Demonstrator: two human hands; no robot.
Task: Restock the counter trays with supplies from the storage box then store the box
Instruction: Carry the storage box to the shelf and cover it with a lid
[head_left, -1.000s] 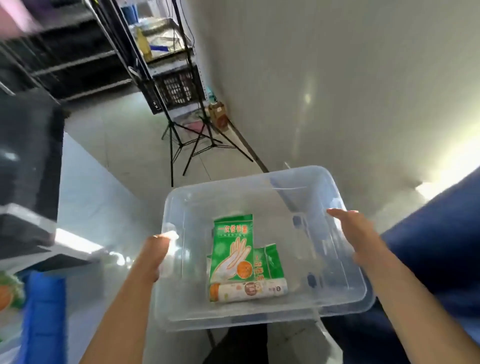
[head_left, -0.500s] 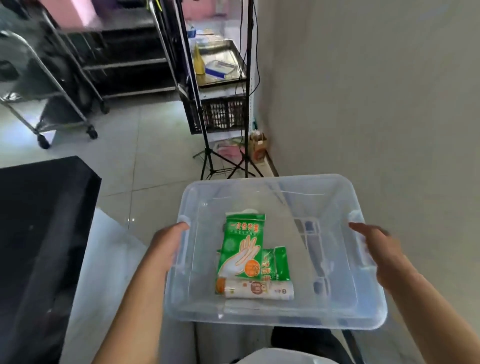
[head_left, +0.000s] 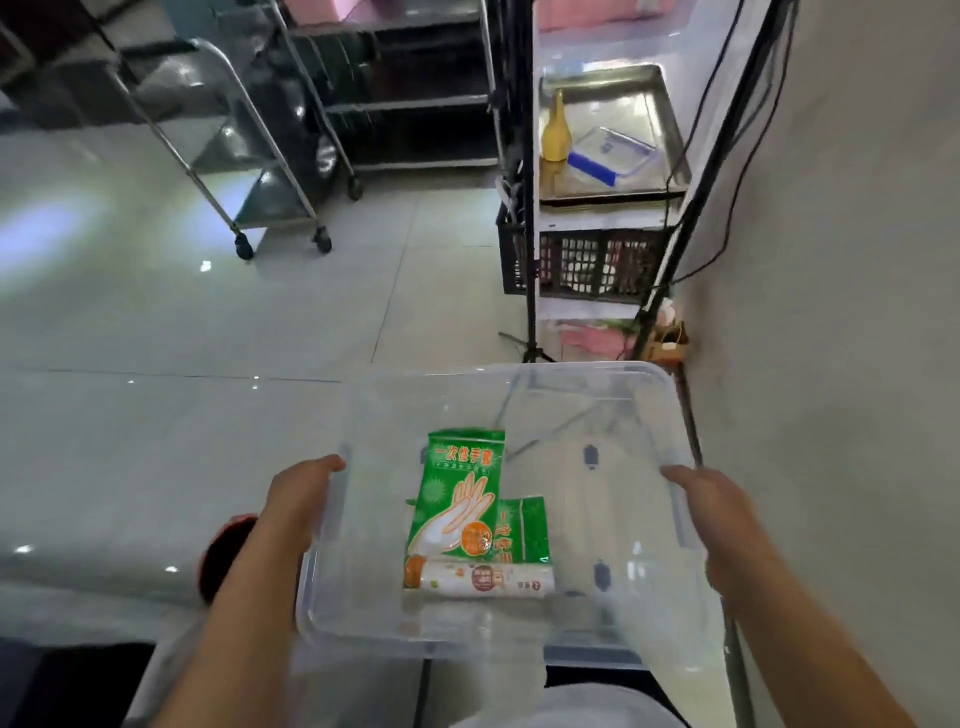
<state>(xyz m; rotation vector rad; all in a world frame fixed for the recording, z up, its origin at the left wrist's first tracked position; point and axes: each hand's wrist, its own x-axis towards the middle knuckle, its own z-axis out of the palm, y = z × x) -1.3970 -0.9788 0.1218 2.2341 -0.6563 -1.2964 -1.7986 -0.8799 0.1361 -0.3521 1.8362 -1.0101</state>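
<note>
- We carry the box (head_left: 644, 415) in both hands, off any counter, above the floor (head_left: 260, 338); the wall (head_left: 857, 260) is close on our right.
- Left hand (head_left: 296, 493) is clamped on the left rim, thumb on top; the fingers below are hidden by the plastic.
- Right hand (head_left: 711, 512) grips the right rim the same way, fingers curled under and out of sight.
- Inside: a green glove pack (head_left: 457, 499), a second green pack (head_left: 524, 530) half under it, and a white roll (head_left: 483, 578) lying across the near end. All sit left of centre, touching one another.
- Step, we judge: restocking looks done, so this is the carry to storage. The counter trays are not in view, so we cannot confirm.
- Likely goal, a guess only: the rack (head_left: 602, 218) ahead by the wall, with a metal tray (head_left: 613, 135) on top and a black crate (head_left: 587, 262) below.
- To do it well: keep the box level so the roll does not run to one end; hold both rims evenly, since the load sits left.
- Watch the black stand (head_left: 527, 208) and the cables (head_left: 727, 130) beside the rack; steer the right corner off the wall.
- Steel trolley (head_left: 249, 156) stands well apart to the left, no risk.
- Set the box down flat before letting go, one end first only if the shelf is tight.
</note>
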